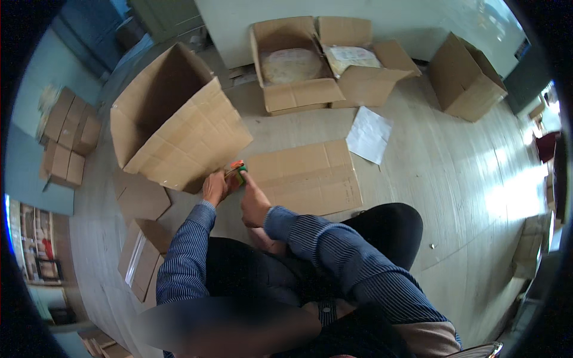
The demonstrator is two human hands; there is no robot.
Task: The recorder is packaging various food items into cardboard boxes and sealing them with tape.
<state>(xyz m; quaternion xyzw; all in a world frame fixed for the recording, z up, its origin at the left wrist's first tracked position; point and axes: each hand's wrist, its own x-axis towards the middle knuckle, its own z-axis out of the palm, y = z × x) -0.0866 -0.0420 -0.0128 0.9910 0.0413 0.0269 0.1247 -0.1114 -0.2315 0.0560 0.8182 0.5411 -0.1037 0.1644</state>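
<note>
My left hand (215,188) is closed around a small orange and green item (238,172) in front of the large open carton. What the item is cannot be made out. My right hand (255,202) is just to the right, its index finger extended and its tip at the item's green part. The other right fingers are curled, and whether they hold anything is hidden. Close behind the hands, the large open cardboard carton (197,138) tilts with its mouth toward the upper left. A flat cardboard piece (304,179) lies on the floor to the right of my hands.
A white paper sheet (369,134) lies beyond the flat cardboard. Two open cartons (304,94) (365,85) with plastic-wrapped contents stand by the wall, another open carton (465,80) to their right. A smaller carton (141,262) with clear tape lies at left, near stacked boxes (67,134).
</note>
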